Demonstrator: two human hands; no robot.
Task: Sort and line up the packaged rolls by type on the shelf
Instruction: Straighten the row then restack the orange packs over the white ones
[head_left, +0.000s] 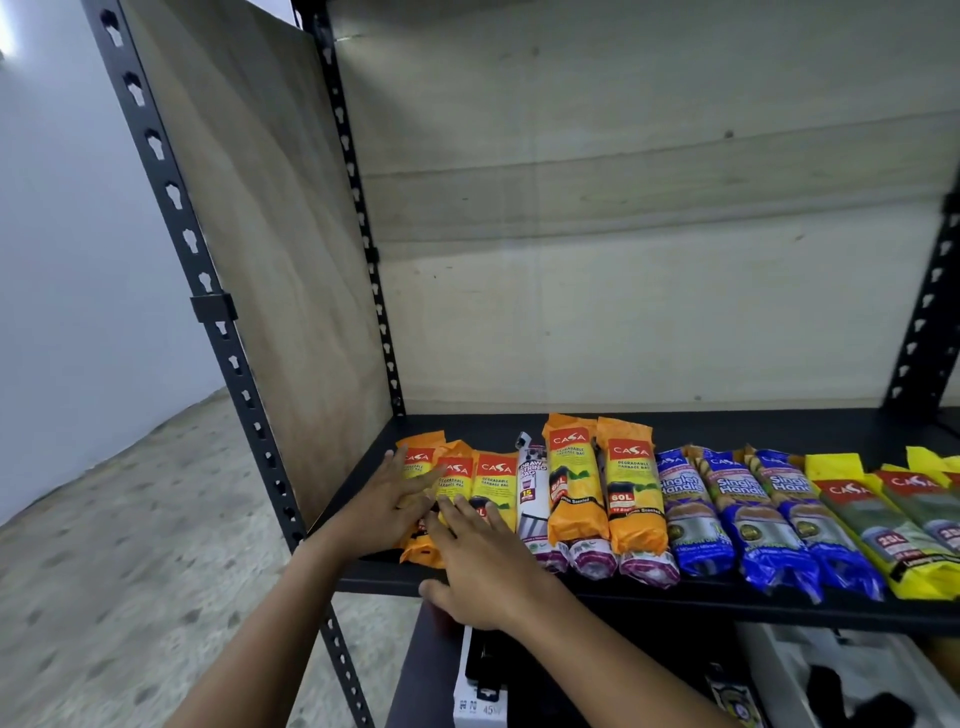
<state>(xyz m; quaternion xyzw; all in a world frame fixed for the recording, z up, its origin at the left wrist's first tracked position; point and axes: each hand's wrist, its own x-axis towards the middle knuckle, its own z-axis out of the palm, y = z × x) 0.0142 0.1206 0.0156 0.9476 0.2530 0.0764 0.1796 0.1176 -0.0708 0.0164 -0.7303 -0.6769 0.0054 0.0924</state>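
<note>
A row of packaged rolls lies across the black shelf (727, 605). At the left end are three small orange rolls (496, 480). My left hand (387, 501) lies flat on the two leftmost ones, fingers straight. My right hand (480, 561) rests with spread fingers on their near ends at the shelf's front edge. To the right come a white drawstring-bag roll (532, 493), two larger orange 60L rolls (631, 491), three blue single-handle rolls (737, 514) and yellow rolls (878, 525) that run off the right edge.
A wooden side panel (270, 270) and black slotted uprights (218, 312) close the shelf's left end. The back panel (649, 312) stands behind the rolls. Below the shelf lie boxes and dark items (483, 691). Speckled floor (119, 545) is at the left.
</note>
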